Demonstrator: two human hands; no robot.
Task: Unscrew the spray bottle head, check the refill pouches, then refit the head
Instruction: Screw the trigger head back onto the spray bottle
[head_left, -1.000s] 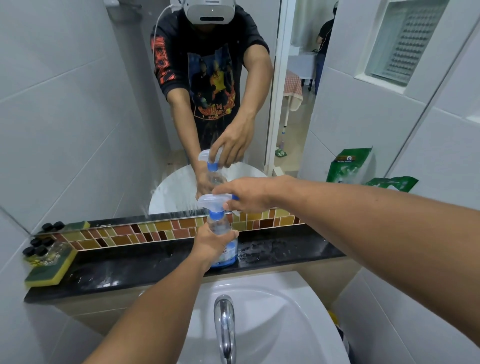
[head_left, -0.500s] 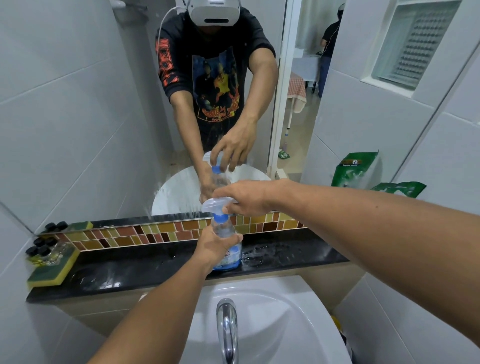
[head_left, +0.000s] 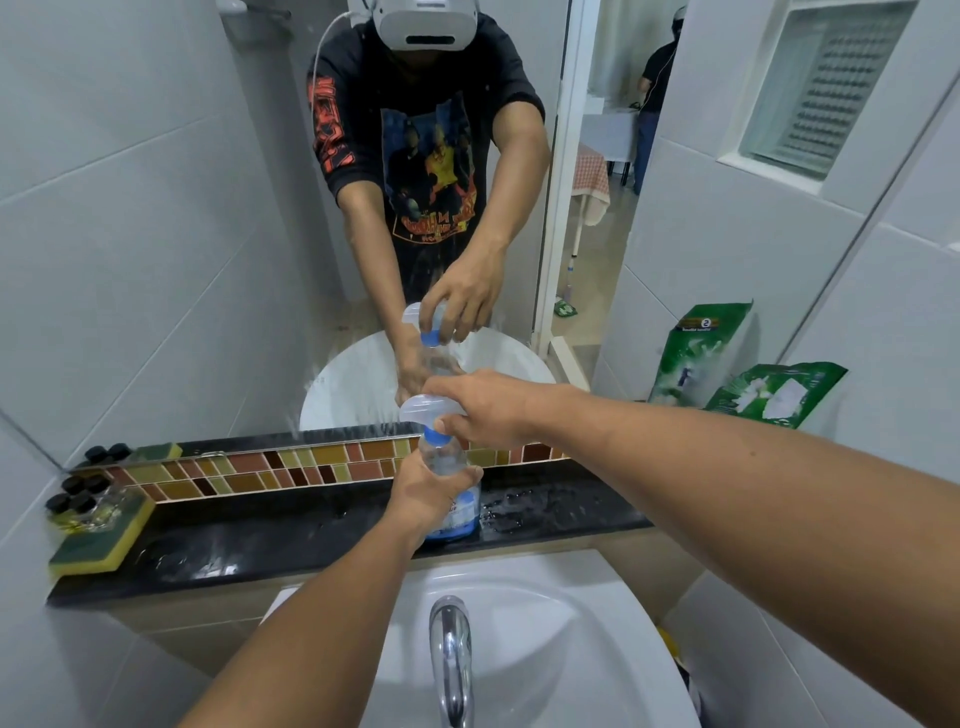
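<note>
Standing upright, spray bottle, nozzle leftward.

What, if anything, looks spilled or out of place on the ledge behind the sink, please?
Water droplets are scattered on the black ledge just right of the spray bottle. At the far left, small black-capped bottles sit on a sponge, an odd perch.

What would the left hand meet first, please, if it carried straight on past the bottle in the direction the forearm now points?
Probably the mosaic tile strip at the back of the black ledge, then the mirror above it. The left hand grips the spray bottle; depth is unclear.
</note>
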